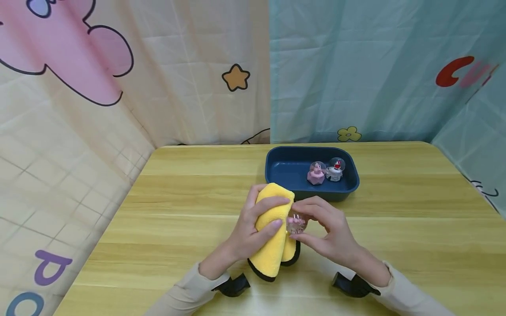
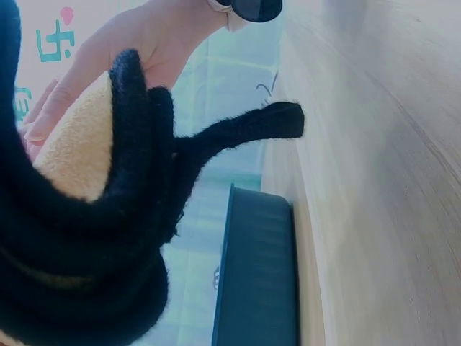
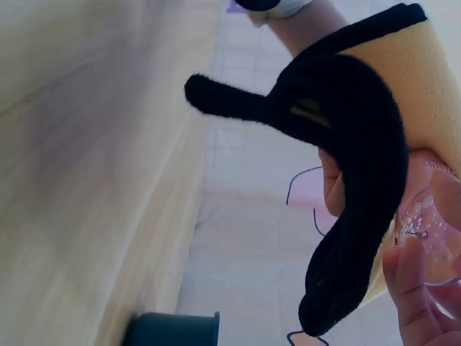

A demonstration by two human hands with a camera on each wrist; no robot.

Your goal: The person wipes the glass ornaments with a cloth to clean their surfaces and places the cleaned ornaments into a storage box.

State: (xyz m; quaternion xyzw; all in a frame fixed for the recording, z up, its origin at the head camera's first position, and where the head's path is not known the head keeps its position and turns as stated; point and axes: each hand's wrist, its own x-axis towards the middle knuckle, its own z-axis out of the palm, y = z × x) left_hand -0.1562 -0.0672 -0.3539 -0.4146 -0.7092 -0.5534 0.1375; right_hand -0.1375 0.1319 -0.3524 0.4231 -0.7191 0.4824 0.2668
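Observation:
My left hand point(image 1: 253, 224) grips a folded yellow cloth point(image 1: 270, 245) with black edging, thumb across its front. In my right hand point(image 1: 328, 224), a small clear snow globe point(image 1: 296, 224) with pink bits inside is pinched between thumb and fingers. The globe sits right against the cloth's right side. Black trim point(image 2: 137, 137) of the cloth fills much of the left wrist view and hides most of the left hand there. From the right wrist, the globe point(image 3: 425, 231) shows behind the fingertips, beside the yellow fabric.
Just beyond the hands stands a dark blue tray point(image 1: 288, 173) on the wooden table point(image 1: 189, 210). Inside it, toward the right, are a pink snow globe point(image 1: 316, 174) and a white one point(image 1: 334, 172) with a red figure. Printed curtains point(image 1: 205, 57) hang behind the table.

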